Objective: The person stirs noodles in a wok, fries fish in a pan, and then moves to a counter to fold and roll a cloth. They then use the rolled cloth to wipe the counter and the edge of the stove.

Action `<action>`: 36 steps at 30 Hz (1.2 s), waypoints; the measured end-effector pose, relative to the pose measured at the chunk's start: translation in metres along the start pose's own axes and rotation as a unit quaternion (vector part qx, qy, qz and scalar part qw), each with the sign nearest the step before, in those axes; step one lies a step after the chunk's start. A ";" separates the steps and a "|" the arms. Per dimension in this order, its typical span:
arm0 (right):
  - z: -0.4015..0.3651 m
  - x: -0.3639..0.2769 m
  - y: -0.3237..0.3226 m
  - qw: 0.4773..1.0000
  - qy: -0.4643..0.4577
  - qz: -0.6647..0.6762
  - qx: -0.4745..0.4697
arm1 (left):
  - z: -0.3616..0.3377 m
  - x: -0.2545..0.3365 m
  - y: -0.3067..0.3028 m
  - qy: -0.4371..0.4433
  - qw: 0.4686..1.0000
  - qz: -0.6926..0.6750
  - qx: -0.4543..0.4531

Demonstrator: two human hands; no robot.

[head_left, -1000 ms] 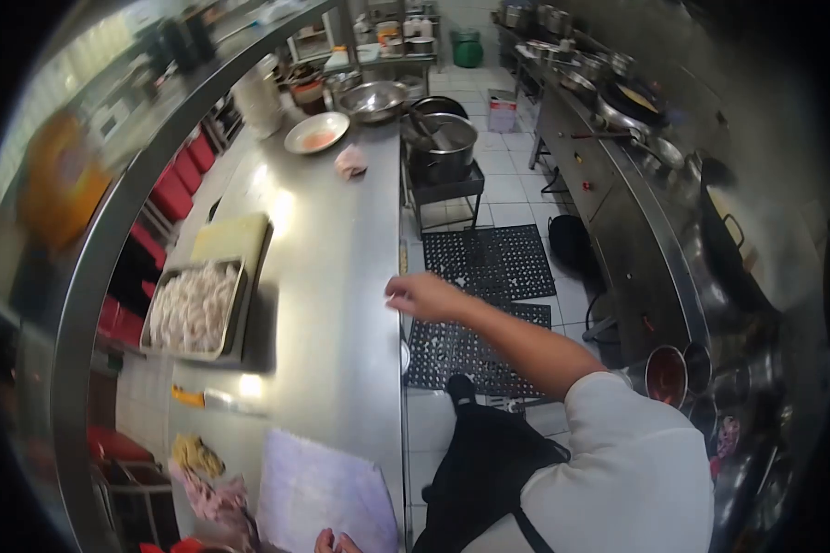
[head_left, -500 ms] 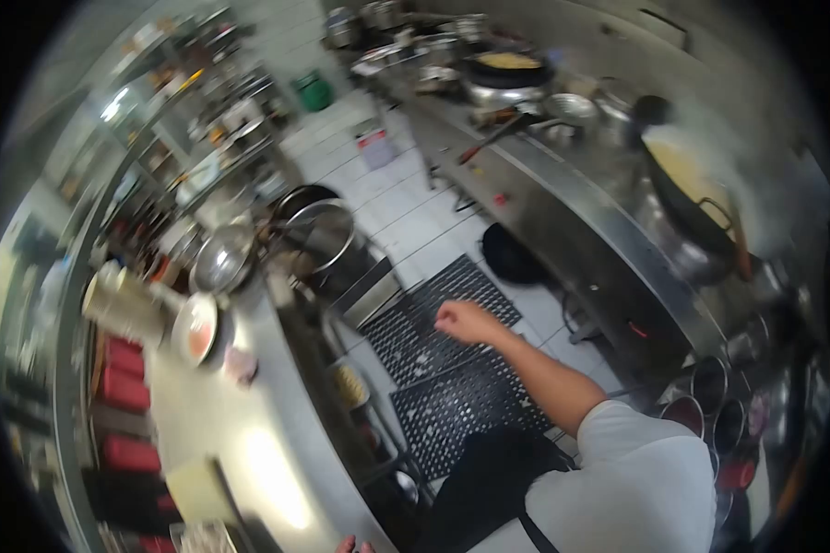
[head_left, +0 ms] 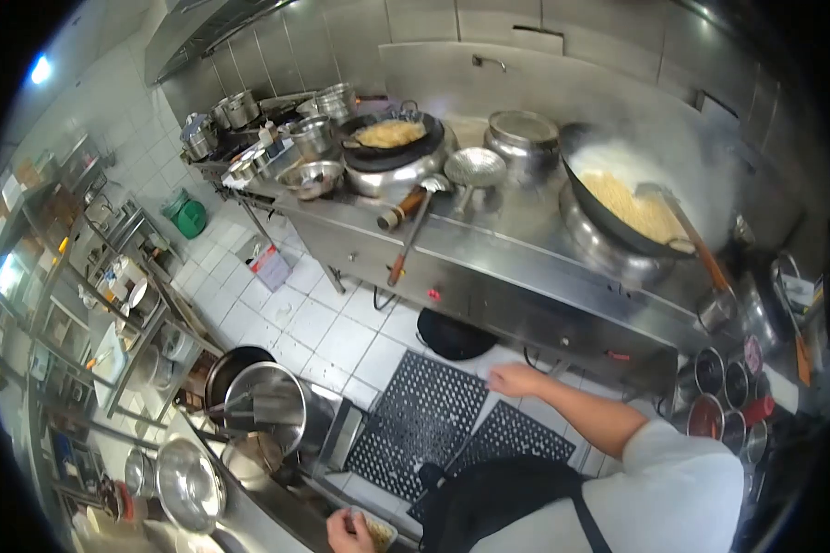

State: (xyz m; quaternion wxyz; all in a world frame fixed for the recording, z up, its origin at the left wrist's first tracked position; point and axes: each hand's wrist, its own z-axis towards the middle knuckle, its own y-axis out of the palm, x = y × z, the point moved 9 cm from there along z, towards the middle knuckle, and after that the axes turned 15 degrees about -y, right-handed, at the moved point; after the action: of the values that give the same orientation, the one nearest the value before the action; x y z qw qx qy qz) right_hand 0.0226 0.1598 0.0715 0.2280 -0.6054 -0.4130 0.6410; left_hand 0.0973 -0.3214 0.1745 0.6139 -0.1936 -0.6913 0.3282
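My right hand [head_left: 515, 379] hangs over the black rubber floor mat [head_left: 419, 405] in front of the cooking line, fingers loosely curled in with nothing in them. At the bottom edge my left hand [head_left: 349, 531] is partly in view, with its fingers bent and a gap between thumb and fingers; it holds nothing. Beside it is a small container [head_left: 381, 533] of pale bits, partly covered by the hand. Back at the right, a large black wok [head_left: 576, 170] steams, with pale food [head_left: 632, 205] in it and a wooden-handled turner [head_left: 696, 235] resting in the food.
A second wok [head_left: 350, 138] with yellowish food sits further left on the steel range [head_left: 526, 249], near a strainer [head_left: 475, 167] and ladle [head_left: 413, 230]. A big steel pot [head_left: 281, 405] stands left of the mat. Metal containers [head_left: 710, 369] cluster at the right.
My view has swung toward the range, so the woks show larger and more central. My left hand has come further into view at the bottom. The left-hand counter has mostly left the view.
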 end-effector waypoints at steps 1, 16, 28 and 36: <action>-0.013 0.050 0.027 0.997 0.063 -0.014 -0.050 | 0.042 0.013 0.005 0.020 1.000 0.003 -0.012; -0.302 0.156 0.271 0.866 0.384 0.201 -0.250 | 0.386 0.417 0.183 0.426 0.895 -0.006 -0.132; -0.088 0.131 0.085 0.565 0.482 0.355 0.568 | 0.682 0.604 0.390 0.556 0.826 0.091 0.014; -0.053 0.032 0.268 0.764 0.563 0.273 0.156 | 0.762 0.613 0.484 0.573 0.800 0.119 -0.137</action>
State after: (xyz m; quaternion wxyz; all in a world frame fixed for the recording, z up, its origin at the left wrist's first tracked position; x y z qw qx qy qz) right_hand 0.1247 0.0494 -0.1591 0.3264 -0.9008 0.0782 0.2754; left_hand -0.8173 0.2681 0.2583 0.8211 -0.5090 -0.2231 0.1303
